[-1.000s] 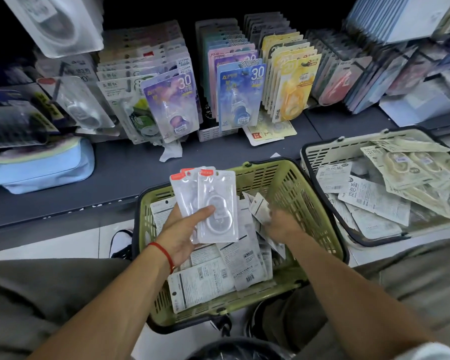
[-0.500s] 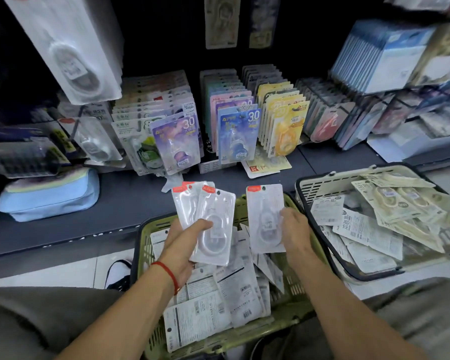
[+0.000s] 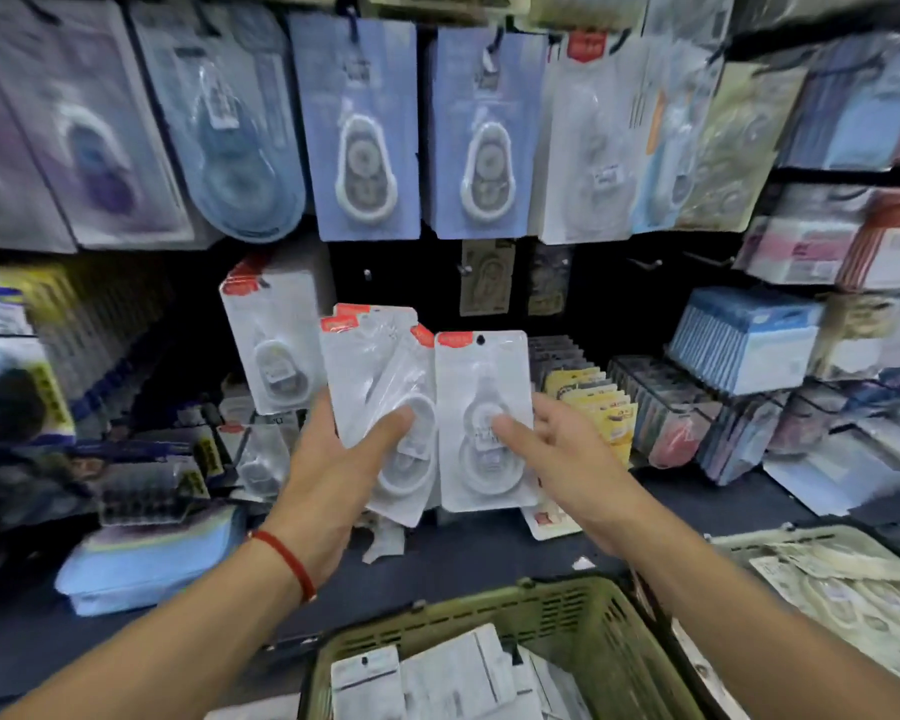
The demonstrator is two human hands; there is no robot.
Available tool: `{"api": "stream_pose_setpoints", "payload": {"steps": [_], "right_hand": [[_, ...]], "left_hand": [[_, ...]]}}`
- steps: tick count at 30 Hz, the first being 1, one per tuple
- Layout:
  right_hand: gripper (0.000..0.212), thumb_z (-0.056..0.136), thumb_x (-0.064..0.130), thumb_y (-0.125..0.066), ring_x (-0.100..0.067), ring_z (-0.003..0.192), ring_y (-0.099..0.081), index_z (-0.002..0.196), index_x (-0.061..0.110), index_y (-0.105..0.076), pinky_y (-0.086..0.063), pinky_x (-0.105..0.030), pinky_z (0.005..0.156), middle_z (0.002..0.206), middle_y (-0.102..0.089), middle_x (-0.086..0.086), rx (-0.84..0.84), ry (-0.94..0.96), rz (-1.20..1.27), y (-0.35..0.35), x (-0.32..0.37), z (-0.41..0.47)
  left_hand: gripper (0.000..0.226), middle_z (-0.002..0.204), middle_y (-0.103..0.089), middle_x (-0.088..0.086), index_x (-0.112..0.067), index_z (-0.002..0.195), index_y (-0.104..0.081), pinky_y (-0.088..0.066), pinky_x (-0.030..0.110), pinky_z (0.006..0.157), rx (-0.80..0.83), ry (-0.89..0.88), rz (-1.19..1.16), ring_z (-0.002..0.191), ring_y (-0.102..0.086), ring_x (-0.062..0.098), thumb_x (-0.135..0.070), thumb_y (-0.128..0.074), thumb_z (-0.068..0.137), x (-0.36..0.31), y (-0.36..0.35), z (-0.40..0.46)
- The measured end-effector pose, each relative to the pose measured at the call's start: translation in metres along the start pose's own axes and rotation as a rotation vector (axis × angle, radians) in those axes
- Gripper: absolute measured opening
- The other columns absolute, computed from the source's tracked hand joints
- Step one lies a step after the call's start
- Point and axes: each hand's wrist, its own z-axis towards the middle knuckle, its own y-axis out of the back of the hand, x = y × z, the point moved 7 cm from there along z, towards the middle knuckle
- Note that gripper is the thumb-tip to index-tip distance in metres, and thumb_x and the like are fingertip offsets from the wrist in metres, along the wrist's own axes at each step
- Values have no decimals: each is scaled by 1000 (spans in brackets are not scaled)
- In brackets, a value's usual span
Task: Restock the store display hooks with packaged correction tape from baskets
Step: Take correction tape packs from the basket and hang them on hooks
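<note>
restock underway: left hand (image 3: 328,475) grips a fan of tape packs (image 3: 380,387), right hand (image 3: 557,449) pinches one pack (image 3: 481,407) raised toward the hooks, none hung yet; green basket (image 3: 494,600) still holds many.

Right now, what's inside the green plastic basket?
The green plastic basket holds flat white packets with printed backs facing up. Whatever lies beneath that top layer is covered, and the frame cuts off the basket's near part.

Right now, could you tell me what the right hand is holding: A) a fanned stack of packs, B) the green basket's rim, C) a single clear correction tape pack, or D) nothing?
C: the right hand pinches one clear pack with a red corner, raised towards the hooks.
</note>
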Motion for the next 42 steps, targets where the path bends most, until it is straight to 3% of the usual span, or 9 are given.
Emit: {"api": "stream_pose_setpoints", "payload": {"steps": [6, 12, 16, 21, 25, 32, 36, 39, 42], "right_hand": [[19, 104, 31, -65, -12, 100, -76, 119, 22, -73, -60, -30, 85, 110, -80, 7, 15, 149, -131, -26, 50, 53], [25, 104, 39, -63, -13, 102, -75, 121, 23, -71, -59, -47, 97, 112, -78, 7, 18, 146, -131, -71, 55, 90], [18, 102, 38, -65, -22, 97, -75, 109, 24, -72, -58, -54, 94, 103, -79, 2, -95, 118, -93, -79, 45, 95], [16, 101, 33, -65, -25, 83, -73, 105, 18, -70, -55, -42, 69, 95, -78, -3, -199, 156, -72, -78, 43, 90], [17, 100, 33, -66, -27, 90, -74, 101, 16, -69, -60, -49, 77, 96, -77, -4, -241, 147, -75, -78, 38, 90], [61, 102, 54, -56, -21, 120, -59, 149, 17, -42, -51, -40, 97, 135, -56, 0, -166, -19, -393, -77, 13, 98], [28, 101, 49, -61, -6, 100, -66, 117, 27, -67, -56, -36, 91, 109, -70, 11, -75, 111, -239, -87, 27, 91], [37, 87, 66, -63, -12, 91, -71, 97, 32, -74, -60, -35, 83, 96, -76, 8, 101, 147, -149, -108, 35, 83], [43, 77, 69, -72, -5, 84, -70, 98, 31, -72, -58, -23, 77, 92, -75, 13, 160, 177, -117, -121, 34, 75]], "left_hand": [[67, 125, -71, -13, -32, 132, -58, -54, 38, 92, -325, -204, 94, 115, -69, 11, -51, -77, 70, -20, 80, -1], [68, 124, -69, -15, -31, 132, -55, -52, 32, 93, -512, -314, 101, 112, -68, 2, -53, -76, 71, -31, 112, -1], [64, 122, -71, -16, -36, 127, -56, -54, 37, 94, -520, -308, 55, 111, -69, 4, -52, -78, 70, -30, 116, -3], [65, 122, -71, -20, -36, 130, -57, -54, 33, 91, -505, -299, 23, 109, -69, 1, -52, -79, 71, -31, 116, -5], [60, 116, -71, -22, -39, 124, -58, -53, 28, 85, -506, -293, 5, 104, -70, -1, -53, -78, 69, -32, 113, -4], [56, 117, -73, -20, -38, 122, -59, -57, 15, 78, -475, -305, -40, 105, -71, 0, -48, -79, 71, -29, 106, 0], [62, 117, -74, -16, -32, 126, -60, -57, 15, 76, -433, -281, -84, 105, -72, 3, -47, -81, 70, -21, 99, 4], [61, 123, -74, -8, -30, 129, -60, -58, 32, 86, -375, -253, -107, 111, -73, 13, -43, -82, 74, -18, 91, 8], [54, 126, -74, 5, -22, 135, -60, -59, 44, 94, -279, -247, -98, 115, -73, 25, -28, -82, 86, -21, 81, 12]]}}
